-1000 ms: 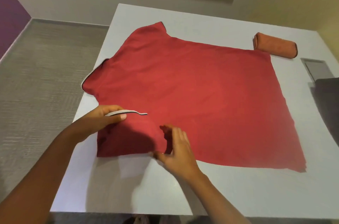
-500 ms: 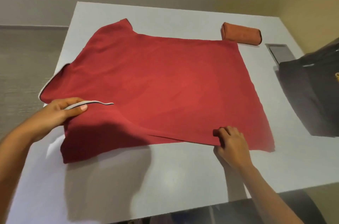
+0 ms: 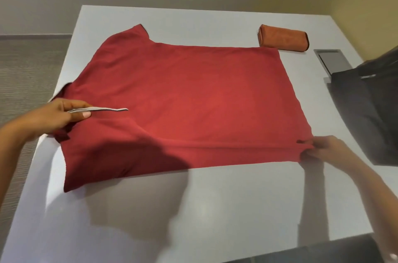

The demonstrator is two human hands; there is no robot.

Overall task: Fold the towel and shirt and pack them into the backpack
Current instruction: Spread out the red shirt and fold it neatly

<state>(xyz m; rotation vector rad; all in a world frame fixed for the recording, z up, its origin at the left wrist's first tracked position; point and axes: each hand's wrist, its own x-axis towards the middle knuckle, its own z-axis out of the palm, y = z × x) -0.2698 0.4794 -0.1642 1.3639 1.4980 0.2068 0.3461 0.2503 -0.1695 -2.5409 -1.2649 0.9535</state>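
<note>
A red shirt [image 3: 193, 94] lies spread across the white table [image 3: 193, 209], collar end to the left and hem to the right. My left hand [image 3: 58, 117] pinches the collar, where a grey-white trim strip shows. At the near right corner of the hem, my right hand [image 3: 323, 149] grips the cloth, and a fold line runs along the near edge between both hands. An orange towel [image 3: 284, 37], folded into a compact roll, rests at the far right beyond the shirt. The dark backpack [image 3: 370, 112] sits at the right edge, partly cut off.
A grey metal inset plate [image 3: 332, 61] lies in the table beside the backpack. The table's left edge drops to a grey carpeted floor [image 3: 28, 73]. A dark object shows past the near right table edge.
My right hand has slid right along the shirt's near edge, from beside the collar to the hem corner. The near side of the shirt has been drawn taut. My left hand kept its hold on the collar.
</note>
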